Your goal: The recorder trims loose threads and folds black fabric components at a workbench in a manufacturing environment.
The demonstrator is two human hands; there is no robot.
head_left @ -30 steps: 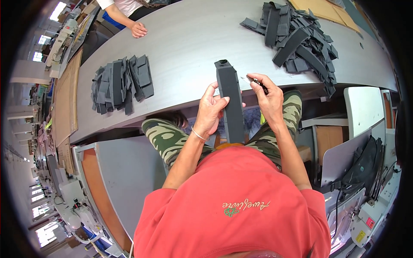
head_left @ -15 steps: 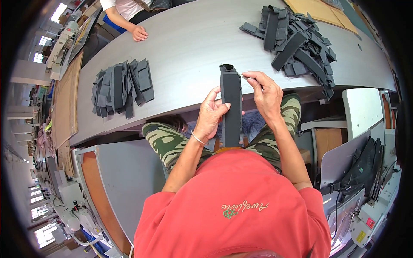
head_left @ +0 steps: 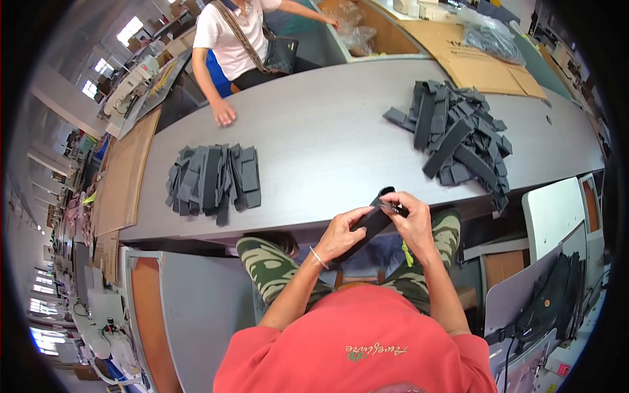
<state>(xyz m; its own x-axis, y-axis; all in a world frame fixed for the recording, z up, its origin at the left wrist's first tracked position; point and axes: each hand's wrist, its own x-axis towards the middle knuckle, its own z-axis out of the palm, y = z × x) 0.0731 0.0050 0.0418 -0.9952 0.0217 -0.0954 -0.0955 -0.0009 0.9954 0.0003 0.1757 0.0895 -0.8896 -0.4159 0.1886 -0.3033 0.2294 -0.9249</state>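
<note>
A dark grey fabric strip (head_left: 372, 228) slants between my hands over my lap, its open, tube-like end pointing away from me. My left hand (head_left: 343, 232) is closed round the strip's side, thumb on top. Close to the strip's far end, my right hand (head_left: 414, 219) is closed on a small dark tool (head_left: 398, 209), mostly covered by the fingers; it looks like thread snips. Below that hand hangs a yellow-green tag or ribbon (head_left: 407, 253). Similar strips lie on the table in a left pile (head_left: 213, 180) and a larger right pile (head_left: 458, 134).
The grey table (head_left: 308, 141) curves before me. Across it sits a person (head_left: 242, 46), one hand resting on the tabletop. Cardboard (head_left: 458, 62) covers the far right corner; another cardboard sheet (head_left: 128, 180) stands at the left. A grey cabinet (head_left: 203, 308) is by my left leg.
The strip has turned from upright to slanting, and my right hand has come closer to its end. The view has tilted up, showing more of the person opposite.
</note>
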